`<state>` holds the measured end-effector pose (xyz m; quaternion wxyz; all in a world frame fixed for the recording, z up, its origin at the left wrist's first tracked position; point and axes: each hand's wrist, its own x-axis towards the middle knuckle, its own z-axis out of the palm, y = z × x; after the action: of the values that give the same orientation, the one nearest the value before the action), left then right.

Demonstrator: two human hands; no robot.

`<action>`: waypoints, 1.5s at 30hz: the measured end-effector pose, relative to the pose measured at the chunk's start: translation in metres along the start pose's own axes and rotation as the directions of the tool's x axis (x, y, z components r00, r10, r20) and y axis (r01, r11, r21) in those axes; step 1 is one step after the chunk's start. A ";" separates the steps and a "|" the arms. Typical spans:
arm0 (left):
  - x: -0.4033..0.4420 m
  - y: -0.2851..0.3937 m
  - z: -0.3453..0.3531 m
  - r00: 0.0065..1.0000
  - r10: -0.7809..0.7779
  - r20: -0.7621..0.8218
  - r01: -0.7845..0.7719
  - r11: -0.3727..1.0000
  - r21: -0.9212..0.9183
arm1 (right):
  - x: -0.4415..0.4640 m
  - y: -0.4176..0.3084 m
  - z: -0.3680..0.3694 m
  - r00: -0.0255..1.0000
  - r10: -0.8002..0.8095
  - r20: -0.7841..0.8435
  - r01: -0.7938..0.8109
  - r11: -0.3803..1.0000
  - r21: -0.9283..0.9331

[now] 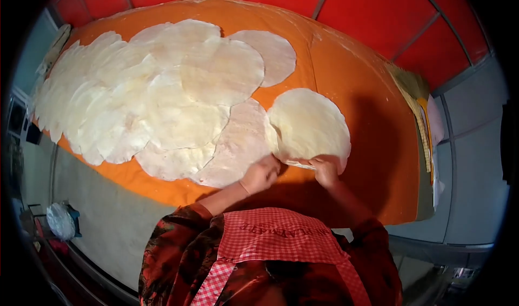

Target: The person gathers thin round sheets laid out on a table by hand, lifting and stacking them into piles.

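Observation:
A round, thin, pale flatbread (311,125) lies on the orange cloth in front of me, and its near edge shows several layers. My right hand (326,172) pinches that near edge, thumb and fingers closed on it. At the lower left edge of the same round is my left hand (261,175), its fingers curled in and closed; what lies between the fingertips is partly hidden. The round's left edge is lifted or folded a little. Just left of it, a pinkish flatbread (238,144) lies flat, close to my left hand.
Many overlapping flatbreads (135,90) cover the left side of the orange cloth (373,160). A single round (273,55) lies at the back. Red panels (367,19) stand behind the table. A brush-like bundle and a yellow stick (427,128) are at the right edge.

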<state>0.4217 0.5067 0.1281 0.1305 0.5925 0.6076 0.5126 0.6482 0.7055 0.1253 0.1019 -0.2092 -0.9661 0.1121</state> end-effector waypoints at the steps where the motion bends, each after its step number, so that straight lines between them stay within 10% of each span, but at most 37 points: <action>1: 0.014 -0.005 -0.015 0.982 -0.101 -0.158 0.093 0.994 -0.056 | -0.002 0.003 0.007 1.000 -0.016 -0.025 0.016 1.000 0.010; 4: 0.061 -0.095 -0.091 0.562 -0.496 -0.661 0.447 0.855 -0.262 | -0.005 -0.011 0.013 0.995 0.010 -0.097 -0.007 0.999 0.032; 7: 0.074 -0.205 -0.173 0.367 -0.464 -0.806 0.712 0.698 -0.077 | -0.007 -0.018 0.009 0.992 0.047 -0.114 -0.041 0.998 0.051; 15: 0.117 -0.276 -0.241 0.311 -0.700 -0.643 0.870 0.483 -0.104 | -0.007 -0.016 -0.021 0.979 0.197 0.055 -0.199 0.980 0.031; 16: 0.112 -0.330 -0.243 0.424 -0.729 -0.538 0.835 0.545 -0.080 | -0.015 -0.020 -0.038 0.973 0.227 0.033 -0.229 0.972 0.057; 20: 0.140 -0.316 -0.201 0.434 -0.869 -0.238 0.633 0.482 -0.606 | -0.063 -0.037 -0.112 0.938 0.341 -0.064 -0.329 0.933 0.147; 24: 0.097 -0.117 -0.113 0.492 -0.871 0.016 0.502 0.268 -0.822 | -0.118 -0.045 -0.157 0.932 0.348 -0.098 -0.338 0.935 0.105; 27: -0.015 -0.061 -0.023 0.532 -0.657 0.534 0.569 -0.190 -0.800 | -0.146 -0.050 -0.173 0.931 0.362 -0.053 -0.360 0.932 0.050; 28: -0.050 -0.060 0.007 0.586 -0.654 0.480 0.687 0.085 -0.722 | -0.144 -0.056 -0.181 0.922 0.387 0.001 -0.387 0.921 0.039; 29: -0.059 -0.021 0.004 0.428 -0.584 0.689 0.781 -0.144 -0.607 | -0.139 -0.063 -0.191 0.911 0.409 0.055 -0.411 0.911 0.028; 31: -0.062 0.018 -0.006 0.507 -0.527 0.683 0.793 -0.027 -0.609 | -0.117 -0.076 -0.213 0.752 0.599 0.276 -0.619 0.785 -0.019; 33: -0.064 0.032 -0.037 0.495 -0.554 0.669 0.698 -0.205 -0.687 | -0.107 -0.044 -0.208 0.667 0.642 0.379 -0.692 0.722 -0.004; 35: -0.068 0.040 -0.058 0.497 -0.664 0.559 0.550 -0.257 -0.795 | -0.090 -0.002 -0.197 0.751 0.611 0.248 -0.634 0.773 0.015; 37: -0.075 0.024 -0.059 0.184 -0.889 0.419 0.475 -0.292 -0.830 | -0.045 0.003 -0.224 0.819 0.542 0.189 -0.552 0.834 0.004; 40: -0.083 0.009 -0.058 0.292 -0.874 0.389 0.506 -0.204 -0.838 | 0.021 -0.048 -0.304 0.885 0.424 0.191 -0.430 0.903 -0.011; 45: -0.101 -0.004 -0.044 0.366 -0.810 0.459 0.487 -0.254 -0.836 | 0.066 -0.144 -0.315 0.951 0.173 -0.255 -0.255 0.908 -0.334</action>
<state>0.4120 0.4012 0.0992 0.6119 -0.1260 0.4084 0.6655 0.6112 0.6610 0.4729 0.1545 -0.3408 -0.9238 -0.0813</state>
